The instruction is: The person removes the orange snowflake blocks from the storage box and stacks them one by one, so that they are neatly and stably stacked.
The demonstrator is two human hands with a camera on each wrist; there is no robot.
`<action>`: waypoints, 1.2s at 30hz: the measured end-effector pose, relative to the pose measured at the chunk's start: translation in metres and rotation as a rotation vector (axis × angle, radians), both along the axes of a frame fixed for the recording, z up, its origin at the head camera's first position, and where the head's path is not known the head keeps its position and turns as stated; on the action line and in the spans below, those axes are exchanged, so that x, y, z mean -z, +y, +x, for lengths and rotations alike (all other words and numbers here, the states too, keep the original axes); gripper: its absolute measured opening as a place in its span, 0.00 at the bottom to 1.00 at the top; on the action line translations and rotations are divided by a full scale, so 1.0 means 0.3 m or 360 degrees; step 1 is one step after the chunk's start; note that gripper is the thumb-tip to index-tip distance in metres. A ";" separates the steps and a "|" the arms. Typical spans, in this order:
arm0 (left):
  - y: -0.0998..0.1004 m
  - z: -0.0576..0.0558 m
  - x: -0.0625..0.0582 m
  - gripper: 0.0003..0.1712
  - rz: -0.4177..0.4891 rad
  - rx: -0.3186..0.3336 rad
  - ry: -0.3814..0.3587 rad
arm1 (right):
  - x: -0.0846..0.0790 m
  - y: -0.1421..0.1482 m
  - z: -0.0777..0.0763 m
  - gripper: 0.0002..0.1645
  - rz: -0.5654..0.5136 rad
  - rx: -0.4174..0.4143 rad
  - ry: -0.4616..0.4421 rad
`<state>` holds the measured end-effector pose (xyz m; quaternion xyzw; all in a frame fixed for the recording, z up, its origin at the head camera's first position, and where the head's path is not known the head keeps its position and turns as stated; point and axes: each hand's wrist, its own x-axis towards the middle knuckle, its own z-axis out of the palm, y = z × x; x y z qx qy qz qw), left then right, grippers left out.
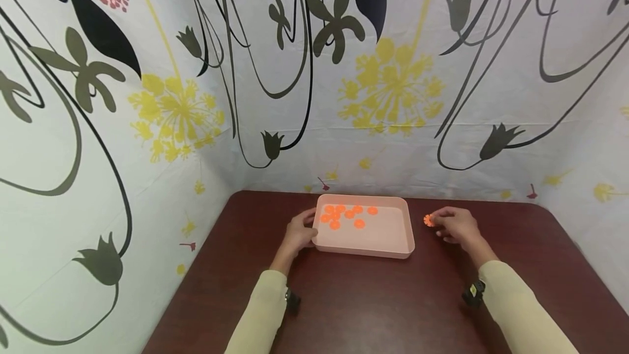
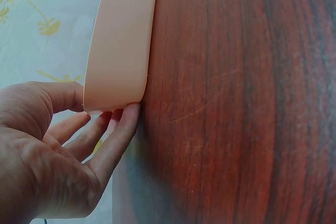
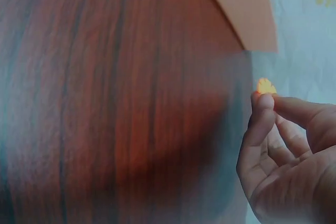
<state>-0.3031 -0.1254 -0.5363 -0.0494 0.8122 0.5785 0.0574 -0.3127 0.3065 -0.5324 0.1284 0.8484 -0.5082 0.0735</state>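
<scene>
A shallow pink tray (image 1: 383,239) lies on the table, with several flat orange discs (image 1: 360,224) in its back and left part. At the tray's left end is my left hand (image 1: 298,232), gripping it with the thumb at the rim and the fingers against the end wall. In the left wrist view, that hand (image 2: 63,145) holds the tray's corner (image 2: 118,72). Right of the tray, my right hand (image 1: 459,226) pinches one orange notched disc (image 1: 428,220) between thumb and fingertips. The right wrist view shows this disc (image 3: 266,85) poking up past the fingertips, apart from the tray.
The dark red-brown wooden table (image 1: 363,299) stands in a corner of white cloth walls (image 1: 304,173) printed with flowers and stems. A black camera band sits on each wrist, over light yellow sleeves (image 1: 260,307).
</scene>
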 end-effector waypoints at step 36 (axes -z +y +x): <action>0.004 -0.001 -0.004 0.44 -0.0005 -0.0013 -0.0040 | 0.059 0.012 -0.011 0.19 0.0521 0.0094 0.0158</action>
